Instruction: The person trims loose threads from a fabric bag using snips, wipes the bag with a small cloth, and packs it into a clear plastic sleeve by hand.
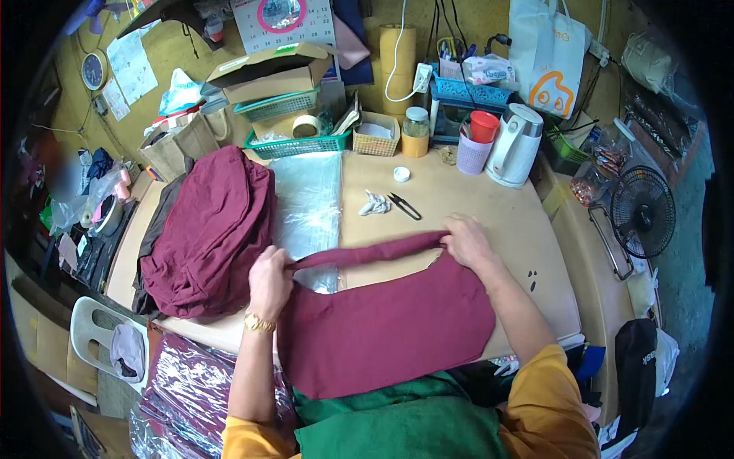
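Observation:
A maroon cloth piece [390,333], which looks like a flat bag with a strap, lies over the table's front edge and my lap. Its strap [367,252] is stretched between my two hands and slightly blurred. My left hand [271,281] is closed on the strap's left end, at the upper left corner of the cloth. At the other end, my right hand [468,242] grips the strap near the upper right corner. Just beyond the strap lie black thread snips [405,206] and a crumpled white scrap [375,203].
A heap of maroon cloth [210,237] stands left, beside clear plastic sheets [307,199]. Along the back are a green basket [298,145], a glass jar [415,131], a purple cup [473,155] and a white kettle [516,145]. A black fan [642,210] is at right.

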### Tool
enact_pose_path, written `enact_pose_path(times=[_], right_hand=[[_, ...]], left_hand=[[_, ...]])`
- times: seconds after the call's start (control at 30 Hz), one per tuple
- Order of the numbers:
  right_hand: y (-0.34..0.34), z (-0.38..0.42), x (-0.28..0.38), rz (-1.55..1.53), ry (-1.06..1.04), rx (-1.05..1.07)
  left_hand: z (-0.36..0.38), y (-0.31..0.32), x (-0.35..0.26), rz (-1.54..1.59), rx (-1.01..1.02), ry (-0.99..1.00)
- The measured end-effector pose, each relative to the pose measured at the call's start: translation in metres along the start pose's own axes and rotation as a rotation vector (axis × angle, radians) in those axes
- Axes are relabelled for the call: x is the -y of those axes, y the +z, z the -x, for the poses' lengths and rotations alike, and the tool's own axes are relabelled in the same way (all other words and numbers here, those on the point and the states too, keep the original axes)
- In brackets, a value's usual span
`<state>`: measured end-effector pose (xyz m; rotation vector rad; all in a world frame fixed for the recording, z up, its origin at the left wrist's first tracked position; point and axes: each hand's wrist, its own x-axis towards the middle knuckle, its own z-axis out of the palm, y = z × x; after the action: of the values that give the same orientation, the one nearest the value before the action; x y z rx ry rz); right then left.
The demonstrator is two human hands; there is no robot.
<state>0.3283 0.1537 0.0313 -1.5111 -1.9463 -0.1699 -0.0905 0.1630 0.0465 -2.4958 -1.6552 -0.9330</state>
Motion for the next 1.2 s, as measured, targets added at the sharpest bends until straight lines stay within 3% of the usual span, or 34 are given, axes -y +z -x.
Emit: enact_pose_path(times=[0.03,0.07,0.23,0.57,0.63,0.67,0.73,0.8,0.83,0.87,0.9,0.97,1.07,1.17,1.2], right_hand=[[-0.005,0.001,-0.004,0.011,0.063,0.084],[-0.016,0.009,-0.006,-0.011,0.018,-0.018],[-0.048,0.052,0.017,0.201,-0.125,-0.288],[-0.07,0.065,0.025,0.223,-0.226,-0.383],[-0.068,0.055,0.027,0.312,-0.019,-0.209],[-0.066,0.048,0.029,0.309,-0.019,-0.199],[-0.06,0.03,0.037,0.145,0.21,-0.123],[-0.058,0.038,0.066,0.179,0.148,0.017],[-0.064,0.043,0.093,-0.006,0.16,0.18],[-0.05,0.064,0.107,0.173,0.023,0.254],[-0.048,0.077,0.125,0.14,0.053,0.483],[-0.03,0.111,0.123,0.181,0.071,0.578],[-0.02,0.112,0.093,0.186,0.116,0.527],[-0.016,0.094,0.08,0.202,0.149,0.582],[-0.016,0.089,0.073,0.204,0.148,0.575]], left_hand=[[0.001,-0.003,0.004,0.114,-0.023,-0.025],[0.008,-0.005,0.003,0.037,-0.219,0.151],[0.046,-0.008,-0.013,0.004,-0.311,0.149],[0.044,-0.004,-0.011,0.031,-0.516,0.289],[0.028,0.0,-0.008,0.052,-0.309,0.082],[0.012,-0.005,-0.025,0.035,-0.335,0.038],[-0.001,-0.02,-0.074,0.081,-0.305,0.05],[0.013,-0.027,-0.119,0.09,-0.07,0.131],[0.029,-0.024,-0.138,0.038,0.107,0.167],[0.044,-0.014,-0.147,0.006,0.206,0.186],[0.06,0.0,-0.147,-0.027,0.303,0.206],[0.078,0.026,-0.124,-0.153,0.454,0.088],[0.071,0.053,-0.085,-0.12,0.339,0.121],[0.058,0.048,-0.094,-0.198,0.328,0.055],[0.059,0.041,-0.101,-0.169,0.331,0.12]])
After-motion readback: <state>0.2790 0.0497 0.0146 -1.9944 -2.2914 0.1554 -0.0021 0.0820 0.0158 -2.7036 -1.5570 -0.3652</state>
